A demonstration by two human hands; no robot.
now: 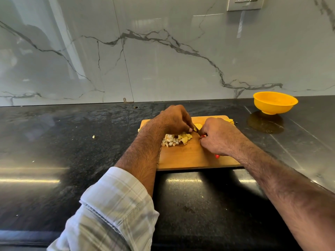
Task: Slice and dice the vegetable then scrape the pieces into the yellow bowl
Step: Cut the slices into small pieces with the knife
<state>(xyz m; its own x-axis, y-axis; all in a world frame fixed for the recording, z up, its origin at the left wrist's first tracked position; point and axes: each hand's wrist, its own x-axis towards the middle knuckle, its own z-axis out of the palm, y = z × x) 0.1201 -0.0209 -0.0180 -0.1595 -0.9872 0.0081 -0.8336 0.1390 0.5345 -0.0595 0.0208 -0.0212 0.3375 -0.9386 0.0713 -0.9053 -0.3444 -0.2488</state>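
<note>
head view: dicing is under way on the board (190, 158). slices (198, 126) are pinched by the left hand (174, 118); the knife (217, 156) is gripped by the right hand (220, 136). dice (176, 139) lie mid-board; the bowl (275, 102) stands well right, so scraping is judged next.

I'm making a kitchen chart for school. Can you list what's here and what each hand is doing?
board: wooden cutting board on the dark counter
pieces: diced pile on the board
slices: uncut slices at the board's far edge
left hand: fingers curled on the vegetable
right hand: grips red-handled knife
bowl: yellow bowl, far right, looks empty
</note>
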